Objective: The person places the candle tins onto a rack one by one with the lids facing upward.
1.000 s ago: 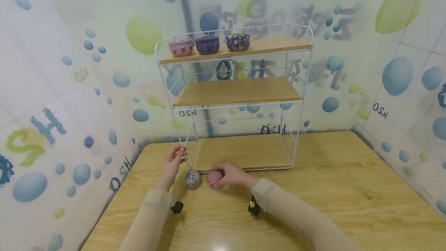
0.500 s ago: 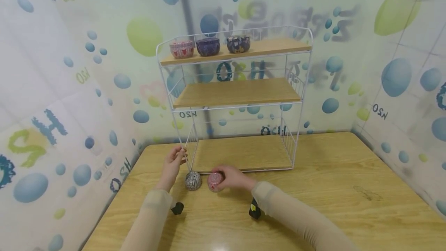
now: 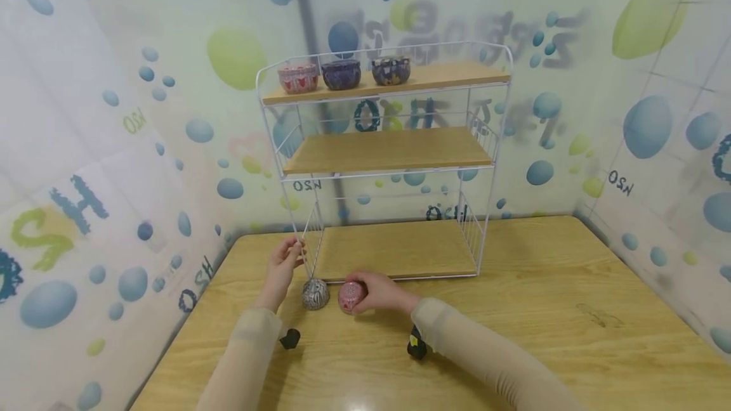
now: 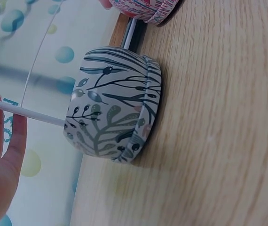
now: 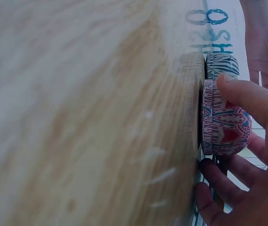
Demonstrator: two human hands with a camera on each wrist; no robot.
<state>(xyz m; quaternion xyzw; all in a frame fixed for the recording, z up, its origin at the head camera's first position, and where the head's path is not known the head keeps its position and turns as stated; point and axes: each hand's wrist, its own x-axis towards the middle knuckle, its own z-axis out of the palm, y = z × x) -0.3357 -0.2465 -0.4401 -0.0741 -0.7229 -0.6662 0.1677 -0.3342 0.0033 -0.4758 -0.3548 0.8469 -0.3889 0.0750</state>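
Note:
My right hand [image 3: 379, 290] grips a round pink patterned tin [image 3: 351, 297] from its right side, thumb on the near face and fingers behind. The tin sits bottom-up on the table at the shelf rack's front edge; red heart shapes show on its wall [image 5: 230, 127] in the right wrist view. Just left of it stands a black-and-white leaf-patterned tin [image 4: 110, 103], also bottom-up, untouched by either hand. My left hand [image 3: 282, 264] holds the front left post [image 4: 35, 114] of the white wire rack, fingertips right behind the rod.
On the rack's top wooden shelf [image 3: 451, 73] stand a pink heart tin [image 3: 298, 79], a dark purple tin [image 3: 341, 75] and a dark patterned tin [image 3: 391, 71]. Below are a middle shelf [image 3: 388, 150] and a bottom shelf [image 3: 400, 247]. The wooden table [image 3: 542, 309] extends right.
The right hand has shifted slightly on the pink tin, and more of the tin's upturned base shows. The left hand stays at the post.

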